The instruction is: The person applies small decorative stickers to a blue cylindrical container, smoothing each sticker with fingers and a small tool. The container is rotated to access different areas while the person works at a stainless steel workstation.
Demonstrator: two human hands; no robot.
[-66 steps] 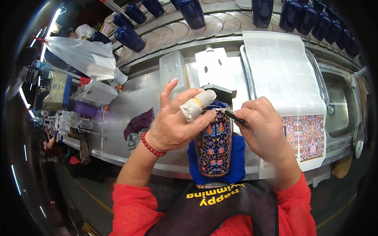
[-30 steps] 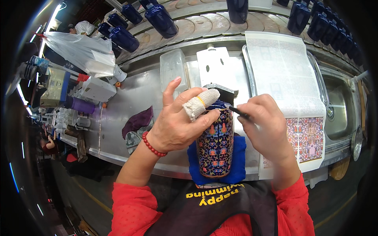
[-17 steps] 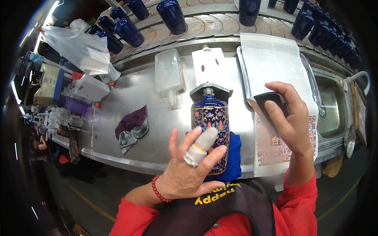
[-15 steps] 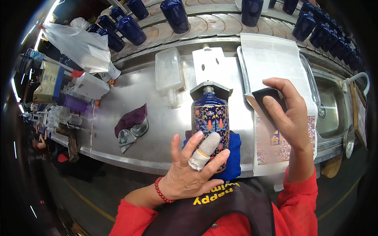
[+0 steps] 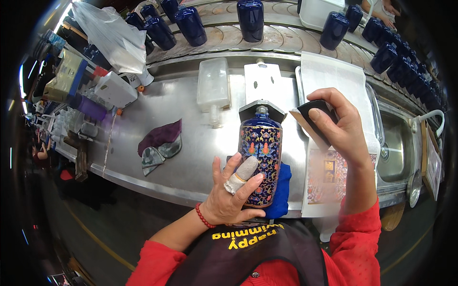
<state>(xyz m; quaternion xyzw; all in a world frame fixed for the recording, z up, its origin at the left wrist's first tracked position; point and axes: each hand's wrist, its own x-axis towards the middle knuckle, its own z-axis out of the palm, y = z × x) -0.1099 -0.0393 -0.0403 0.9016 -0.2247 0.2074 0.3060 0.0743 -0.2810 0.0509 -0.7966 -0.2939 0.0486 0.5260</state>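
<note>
A dark blue bottle (image 5: pixel 262 148) with a colourful floral pattern lies on its back, neck pointing away from me, in front of a grey angled holder (image 5: pixel 248 111) at its neck. My left hand (image 5: pixel 228 195) rests against its left side, fingers spread and stretched. One finger wears a grey cloth cover (image 5: pixel 247 168). In my right hand (image 5: pixel 341 124), thumb and fingers pinch a flat black scraper (image 5: pixel 320 125) with a pale edge. That hand hovers right of the bottle, apart from it. A blue cloth (image 5: pixel 282 193) sits under the bottle's lower right.
Printed patterned sheets (image 5: pixel 329 176) and white paper (image 5: pixel 329 76) lie on the right, beside a sink (image 5: pixel 398 152). A clear bottle-shaped container (image 5: pixel 213 83) and a purple-and-grey cloth (image 5: pixel 162 143) are on the steel table (image 5: pixel 186 183). Several plain blue bottles (image 5: pixel 250 21) stand on the conveyor behind.
My right hand has come closer to the bottle with the scraper. My left hand has shifted toward the bottle's left edge. The view has shifted, and conveyor bottles appear farther right.
</note>
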